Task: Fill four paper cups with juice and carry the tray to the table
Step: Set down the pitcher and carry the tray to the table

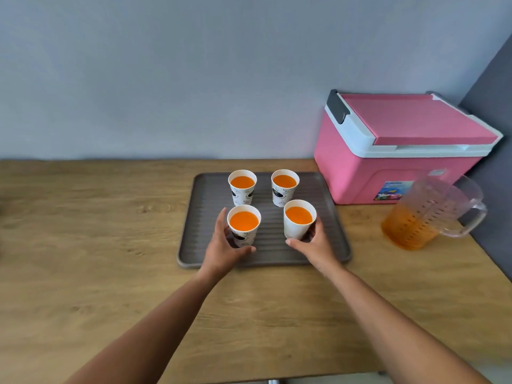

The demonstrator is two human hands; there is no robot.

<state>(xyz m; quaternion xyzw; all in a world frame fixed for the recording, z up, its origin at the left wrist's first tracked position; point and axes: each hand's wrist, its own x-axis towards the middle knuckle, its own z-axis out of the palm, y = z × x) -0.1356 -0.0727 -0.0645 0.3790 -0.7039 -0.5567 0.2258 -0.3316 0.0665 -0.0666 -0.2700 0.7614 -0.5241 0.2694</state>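
Observation:
A brown ribbed tray point(274, 250) lies on the wooden counter and carries several paper cups of orange juice. Two cups stand at the back, the back left cup point(242, 188) and the back right cup point(284, 188). My left hand point(224, 245) grips the front left cup point(243, 225), fingers and thumb curled round its base. The front right cup point(299, 220) is white on the side I see and leans slightly; my right hand point(313, 245) holds it low at the base.
A clear plastic pitcher point(432, 214) with some orange juice in its bottom stands right of the tray. Behind it a pink cooler box point(399, 151) with a closed lid sits against the grey wall. The wooden counter point(97, 245) stretches left of the tray.

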